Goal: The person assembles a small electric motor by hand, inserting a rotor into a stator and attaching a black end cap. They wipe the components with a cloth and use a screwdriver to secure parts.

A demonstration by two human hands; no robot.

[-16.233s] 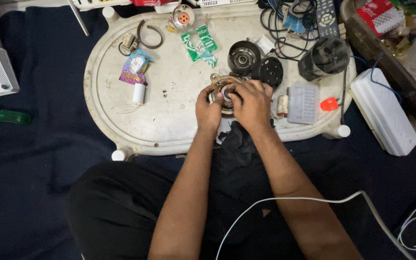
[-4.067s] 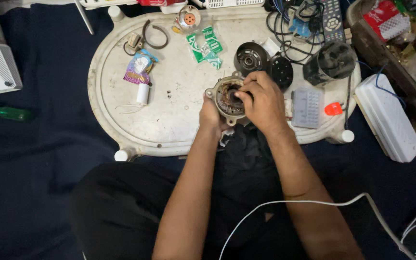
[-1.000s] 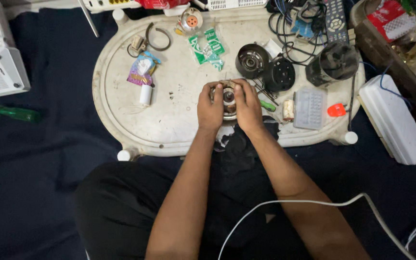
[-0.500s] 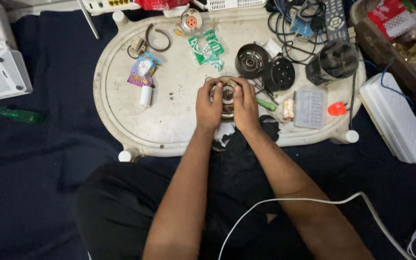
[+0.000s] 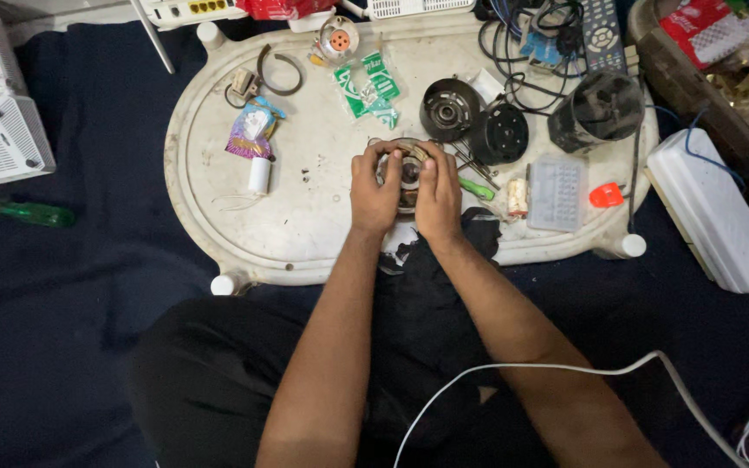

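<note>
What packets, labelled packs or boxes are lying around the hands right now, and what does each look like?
Green-and-white sachets: far side of the tray, flat strip.
Purple-and-yellow pouch: tray's left part, crumpled, above a small white cylinder.
Red-and-white packet: top right, off the tray.
Clear plastic box: right of the right hand, rectangular.
No screens in view.

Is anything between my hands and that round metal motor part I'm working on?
Nothing visible. The left hand and right hand both grip the round motor part directly, over the white tray. The green screwdriver lies just beside the right hand, not between.
</note>
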